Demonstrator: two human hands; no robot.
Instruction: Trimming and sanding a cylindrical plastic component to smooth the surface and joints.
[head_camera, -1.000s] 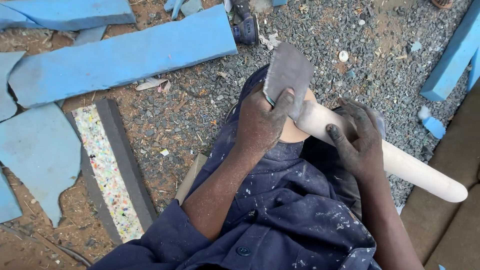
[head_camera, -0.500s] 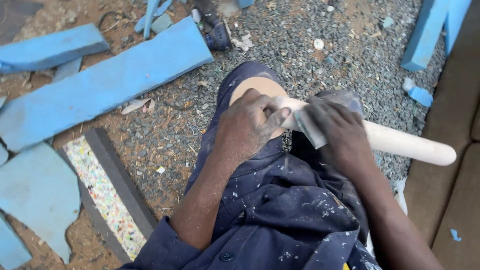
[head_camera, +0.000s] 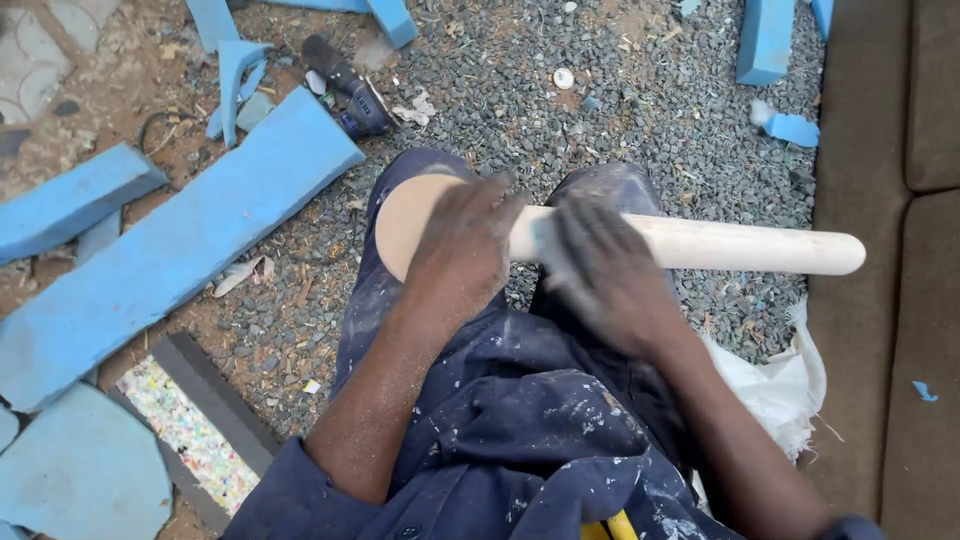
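Note:
A pale turned wooden post (head_camera: 740, 245) lies across my knees, its wide round end to the left and its thin shaft pointing right. My left hand (head_camera: 460, 255) lies over the thick end and grips it. Just to its right, my right hand (head_camera: 605, 275) is blurred and pressed on the shaft. It holds a grey sheet of sandpaper (head_camera: 548, 232), of which only a corner shows at the fingers. I wear dark blue, paint-flecked overalls.
Gravel ground lies below. Long blue foam slabs (head_camera: 190, 250) and offcuts are at the left, and a dark power tool (head_camera: 350, 90) at the top. A speckled foam strip (head_camera: 190, 430) is at the lower left, a brown cushioned seat (head_camera: 890, 300) at the right, a white bag (head_camera: 770, 385) beside my leg.
The sandpaper went from my left hand at the post's wide end into my right hand on the shaft. My left hand then settled on the thick end. The view shifted.

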